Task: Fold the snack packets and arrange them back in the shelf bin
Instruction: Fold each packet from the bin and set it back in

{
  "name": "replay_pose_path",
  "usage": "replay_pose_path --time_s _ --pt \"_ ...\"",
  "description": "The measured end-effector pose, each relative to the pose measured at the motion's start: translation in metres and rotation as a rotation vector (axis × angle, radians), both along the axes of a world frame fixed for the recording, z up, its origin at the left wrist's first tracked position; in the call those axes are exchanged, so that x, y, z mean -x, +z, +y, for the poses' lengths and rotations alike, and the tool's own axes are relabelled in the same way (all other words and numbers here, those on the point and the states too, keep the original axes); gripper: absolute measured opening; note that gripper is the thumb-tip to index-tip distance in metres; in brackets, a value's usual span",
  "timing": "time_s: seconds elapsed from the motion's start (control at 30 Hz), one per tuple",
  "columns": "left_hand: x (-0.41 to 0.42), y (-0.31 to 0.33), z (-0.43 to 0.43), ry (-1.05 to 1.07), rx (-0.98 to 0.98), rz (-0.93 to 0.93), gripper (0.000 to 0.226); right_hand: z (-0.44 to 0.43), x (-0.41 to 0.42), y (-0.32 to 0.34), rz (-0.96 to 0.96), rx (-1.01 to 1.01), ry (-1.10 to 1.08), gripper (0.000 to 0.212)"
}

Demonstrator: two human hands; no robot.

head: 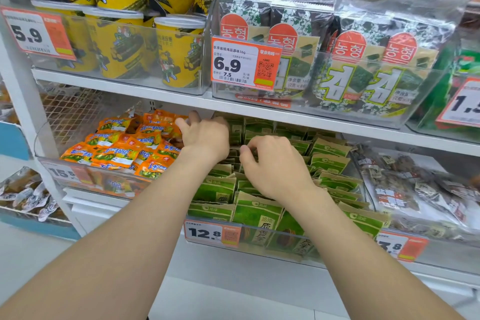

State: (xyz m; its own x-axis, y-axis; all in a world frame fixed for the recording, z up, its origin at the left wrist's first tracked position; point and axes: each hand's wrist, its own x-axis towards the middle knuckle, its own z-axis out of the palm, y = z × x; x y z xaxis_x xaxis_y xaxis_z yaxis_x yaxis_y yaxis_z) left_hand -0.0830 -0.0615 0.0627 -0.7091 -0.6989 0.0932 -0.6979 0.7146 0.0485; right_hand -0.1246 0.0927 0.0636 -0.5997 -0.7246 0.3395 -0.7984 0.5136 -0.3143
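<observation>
Curling down among the green packets (330,163), the fingers of the right hand (275,163) hide their tips behind the knuckles; whether they pinch a packet cannot be told. The left hand (205,135), at ten o'clock from it, reaches to the back with bent fingers, its hold equally unclear. The packets stand in rows in the clear bin (262,247). The upper shelf (259,110) shades the back row. Orange packets (122,148) lie at nine o'clock, and a price tag (205,232) covers the bin's front corner.

Yellow tubs (179,52) and seaweed packs (363,70) stood on the upper shelf (117,84), orange packets (124,148) lay heaped at lower left, clear bags (405,189) at lower right.
</observation>
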Motion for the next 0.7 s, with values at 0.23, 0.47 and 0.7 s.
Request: replay_pose_path --time_s 0.23,0.47,0.7 --pt "-0.011 -0.003 0.01 -0.021 0.0 0.215 0.025 0.013 -0.002 0.006 0.004 0.015 -0.021 0.035" --pt "-0.064 -0.004 0.038 -0.177 -0.089 0.552 0.02 0.026 -0.012 0.023 -0.005 0.109 -0.006 0.028" --pt "-0.091 0.024 0.06 -0.267 -0.02 0.905 0.009 0.033 -0.02 0.041 -0.099 0.277 0.251 0.032"
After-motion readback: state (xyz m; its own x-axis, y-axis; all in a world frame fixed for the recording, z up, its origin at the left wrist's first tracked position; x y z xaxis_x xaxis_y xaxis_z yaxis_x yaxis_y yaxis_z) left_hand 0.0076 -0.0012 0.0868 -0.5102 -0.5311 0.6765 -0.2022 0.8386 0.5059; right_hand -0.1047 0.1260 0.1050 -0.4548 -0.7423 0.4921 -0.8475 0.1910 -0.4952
